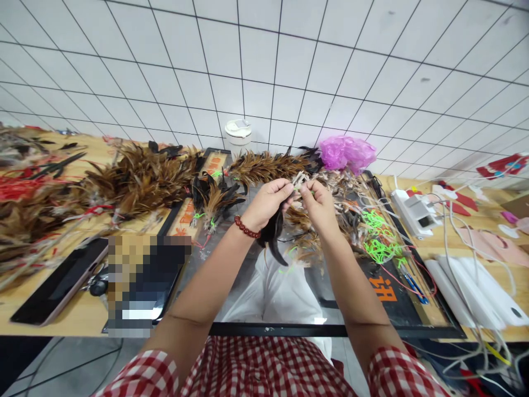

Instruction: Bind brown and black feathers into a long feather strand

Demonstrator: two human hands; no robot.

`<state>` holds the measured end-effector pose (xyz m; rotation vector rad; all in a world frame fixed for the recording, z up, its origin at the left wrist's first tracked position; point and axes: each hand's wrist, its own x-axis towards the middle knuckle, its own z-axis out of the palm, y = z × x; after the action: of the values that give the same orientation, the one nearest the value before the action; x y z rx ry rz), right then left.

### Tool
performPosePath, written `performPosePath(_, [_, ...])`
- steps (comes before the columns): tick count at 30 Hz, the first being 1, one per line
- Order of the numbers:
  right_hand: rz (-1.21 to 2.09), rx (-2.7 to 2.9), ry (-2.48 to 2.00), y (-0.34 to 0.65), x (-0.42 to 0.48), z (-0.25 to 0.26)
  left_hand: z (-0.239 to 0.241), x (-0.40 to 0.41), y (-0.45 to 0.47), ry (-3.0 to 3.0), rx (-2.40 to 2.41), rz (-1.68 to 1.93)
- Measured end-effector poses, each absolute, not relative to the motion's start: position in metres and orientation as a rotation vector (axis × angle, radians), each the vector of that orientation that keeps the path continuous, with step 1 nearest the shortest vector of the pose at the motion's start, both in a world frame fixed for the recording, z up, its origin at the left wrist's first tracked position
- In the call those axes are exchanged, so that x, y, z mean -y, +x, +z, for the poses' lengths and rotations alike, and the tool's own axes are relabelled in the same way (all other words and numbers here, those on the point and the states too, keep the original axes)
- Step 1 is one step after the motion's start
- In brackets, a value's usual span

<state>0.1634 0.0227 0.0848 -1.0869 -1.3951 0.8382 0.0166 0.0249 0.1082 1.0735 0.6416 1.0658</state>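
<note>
Evidently, the left hand [273,201] pinches a small bunch of long black feathers [273,237] above a glossy black-framed panel [285,330] — quills up, tips hanging. The right hand [320,207] has thumb and fingertips pressed together at the pale quill ends — exactly what they grip, I cannot tell. Tangled neon-green strings [376,251] lie to the right.

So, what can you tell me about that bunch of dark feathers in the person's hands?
The bunch of dark feathers looks nearly black, with a faint sheen. Its long, soft-looking plumes hang below the left hand, the lowest tip curving rightward. Pale, stiff-looking ends stick up between the hands, with a hint of bright green near the fingertips. The left hand pinches it, and the fingers of the right hand close at its pale top. How many feathers there are is unclear.
</note>
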Motion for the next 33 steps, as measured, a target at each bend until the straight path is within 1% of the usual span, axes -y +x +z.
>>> performPosePath(3, [0.715, 1.463, -1.140, 0.163, -0.020, 0.086, 0.111, -0.023, 0.016, 0.984, -0.674, 1.071])
performPosePath(11, [0.713, 1.504, -1.098, 0.167, -0.023, 0.085, 0.118, -0.022, 0.014, 0.946, -0.689, 1.100])
performPosePath(16, [0.497, 1.561, -1.045, 0.171, -0.023, 0.092, 0.119, -0.024, 0.009, 0.999, -0.736, 1.137])
performPosePath(18, [0.460, 1.563, -1.032, 0.171, -0.022, 0.094, 0.119, -0.024, 0.008, 0.990, -0.758, 1.111])
performPosePath(21, [0.510, 1.532, -1.010, 0.171, -0.023, 0.094, 0.118, -0.024, 0.007, 1.015, -0.768, 1.026])
performPosePath(27, [0.633, 1.484, -0.984, 0.169, -0.019, 0.095, 0.116, -0.021, 0.005, 1.250, -0.687, 0.748])
performPosePath(30, [0.657, 1.423, -0.957, 0.168, -0.016, 0.097, 0.114, -0.021, 0.004, 1.359, -0.710, 0.784])
performPosePath(33, [0.735, 1.238, -0.907, 0.168, -0.020, 0.097, 0.114, -0.022, 0.005, 1.469, -0.725, 0.946])
